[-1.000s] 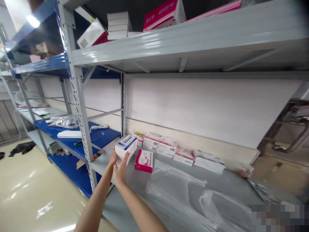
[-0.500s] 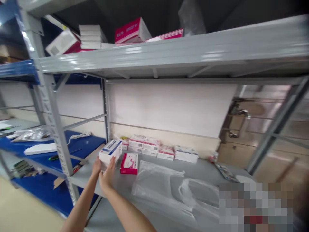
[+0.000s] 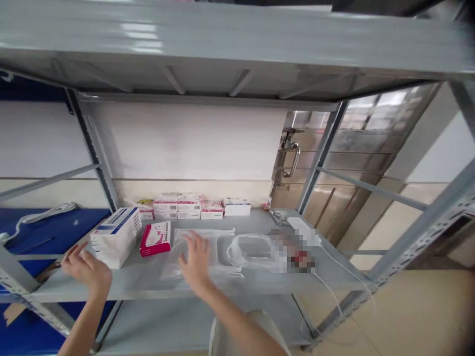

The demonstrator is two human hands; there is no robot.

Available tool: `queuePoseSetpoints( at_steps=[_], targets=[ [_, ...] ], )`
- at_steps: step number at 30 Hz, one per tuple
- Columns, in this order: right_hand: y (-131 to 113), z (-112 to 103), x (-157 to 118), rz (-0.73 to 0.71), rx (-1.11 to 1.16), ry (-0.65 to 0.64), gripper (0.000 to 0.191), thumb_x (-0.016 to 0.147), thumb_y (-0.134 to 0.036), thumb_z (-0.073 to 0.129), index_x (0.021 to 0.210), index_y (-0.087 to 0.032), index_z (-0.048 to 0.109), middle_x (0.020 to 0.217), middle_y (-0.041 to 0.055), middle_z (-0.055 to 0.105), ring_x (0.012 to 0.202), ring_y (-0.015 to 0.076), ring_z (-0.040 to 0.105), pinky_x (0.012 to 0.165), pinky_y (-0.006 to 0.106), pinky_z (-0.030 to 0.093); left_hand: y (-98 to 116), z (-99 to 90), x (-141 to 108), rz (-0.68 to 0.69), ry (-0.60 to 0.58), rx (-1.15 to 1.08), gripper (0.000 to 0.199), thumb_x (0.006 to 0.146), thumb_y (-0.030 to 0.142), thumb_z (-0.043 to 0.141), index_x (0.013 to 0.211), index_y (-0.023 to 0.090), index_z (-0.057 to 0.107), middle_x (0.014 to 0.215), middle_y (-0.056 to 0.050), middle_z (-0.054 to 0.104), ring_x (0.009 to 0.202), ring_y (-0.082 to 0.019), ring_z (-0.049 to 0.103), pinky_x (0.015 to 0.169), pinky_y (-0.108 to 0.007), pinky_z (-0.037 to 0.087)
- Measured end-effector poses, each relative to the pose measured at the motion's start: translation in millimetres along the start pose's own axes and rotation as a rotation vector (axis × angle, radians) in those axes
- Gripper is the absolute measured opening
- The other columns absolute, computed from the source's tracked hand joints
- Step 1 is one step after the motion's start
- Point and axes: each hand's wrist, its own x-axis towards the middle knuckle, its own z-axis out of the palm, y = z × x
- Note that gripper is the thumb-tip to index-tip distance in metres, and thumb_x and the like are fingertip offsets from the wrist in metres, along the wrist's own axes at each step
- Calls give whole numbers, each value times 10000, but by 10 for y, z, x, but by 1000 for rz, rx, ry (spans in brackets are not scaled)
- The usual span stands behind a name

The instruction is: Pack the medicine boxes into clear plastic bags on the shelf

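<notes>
My left hand (image 3: 87,267) is raised in front of a stack of white and blue boxes (image 3: 115,240), its fingers loosely bent and apart, holding nothing. The stack stands at the left end of the grey shelf (image 3: 260,286). To its right lies a pink and white box (image 3: 156,238). My right hand (image 3: 196,259), fingers spread, is over a clear plastic bag (image 3: 172,264); whether it touches the bag I cannot tell. Another clear plastic bag (image 3: 247,249) lies farther right.
Several small pink and white boxes (image 3: 178,205) line the back of the shelf beside a white and blue box (image 3: 237,206). A white power strip (image 3: 302,230) with a cable is at the right. Metal uprights (image 3: 322,153) frame the shelf, and a thick beam (image 3: 222,42) crosses above.
Both hands have let go of the white and blue stack, which now stands on the shelf. My right hand has moved right over the plastic bag. The view has turned right and down.
</notes>
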Motion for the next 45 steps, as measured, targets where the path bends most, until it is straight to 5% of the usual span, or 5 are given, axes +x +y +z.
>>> queuePoseSetpoints(
  at_steps=[6,20,28,35,45],
  targets=[
    [928,-908,73,390,-622,-93,608,814,-337,595,1366,-124,458,1323,214,509,1194,348,467,975,520,306,801,114,-549,354,-12,-214,398,944,380,336,1002,126,637,1208,-134,542,1221,-271,444,1068,-472,326],
    [1061,-1872,-379,311,-698,-449,396,858,-36,403,1188,-162,581,1081,140,651,985,245,634,799,345,476,1559,642,-1513,646,-728,-231,312,944,309,340,913,200,630,1085,-85,595,1059,-235,542,978,-447,405],
    [1332,-2186,-241,326,-332,-230,441,864,-33,356,1181,-196,615,1115,77,673,985,182,634,827,261,457,1422,626,-2193,1022,-1260,46,542,872,378,562,1361,212,397,1376,-111,493,1248,-251,463,1009,-416,404],
    [1605,-2074,-213,288,-250,-179,446,829,-7,356,1104,-185,658,1067,70,683,975,165,631,873,253,443,1151,581,-2039,1209,-1167,297,408,862,43,451,1213,214,567,1313,-77,568,1218,-208,510,1014,-376,401],
    [1430,-1934,-383,182,-547,-491,593,795,-226,637,1361,-259,461,1386,83,487,1199,253,517,983,382,394,1124,424,-2045,1177,-1127,709,499,813,-34,395,1262,112,553,1208,-203,611,1165,-302,564,837,-410,530]
  ],
)
